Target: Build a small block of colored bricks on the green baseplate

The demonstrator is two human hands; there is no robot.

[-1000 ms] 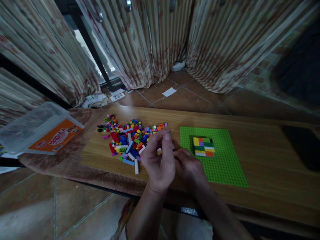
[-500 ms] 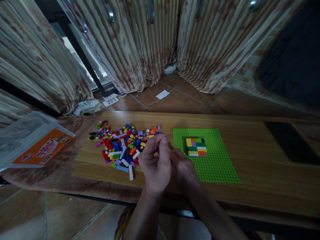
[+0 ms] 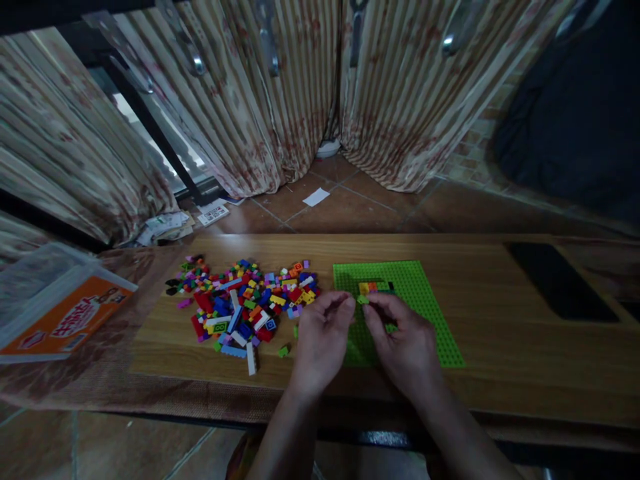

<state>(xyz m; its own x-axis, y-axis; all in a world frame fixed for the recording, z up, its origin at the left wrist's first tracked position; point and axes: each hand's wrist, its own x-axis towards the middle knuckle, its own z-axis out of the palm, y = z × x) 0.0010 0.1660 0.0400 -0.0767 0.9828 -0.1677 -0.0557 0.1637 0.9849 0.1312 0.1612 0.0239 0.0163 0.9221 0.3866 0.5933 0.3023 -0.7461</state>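
Multicoloured block (image 3: 369,287) mostly hidden behind right fingers (image 3: 389,305) with a green brick (image 3: 363,300) in their pinch, left fingers (image 3: 347,311) of indiscernible grasp.

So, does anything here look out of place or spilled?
A white sheet lies loose on the floor beyond the table, an odd spot for it. Loose bricks spread left of the green baseplate, but nothing there looks visibly damaged.

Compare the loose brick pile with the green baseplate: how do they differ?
Colour: the loose brick pile is many-coloured; the green baseplate is a single green.
Form: the pile is jumbled separate pieces; the baseplate is one flat studded sheet.
Place: the pile lies to the left, the baseplate to its right.
Both rest on the wood-grain board.
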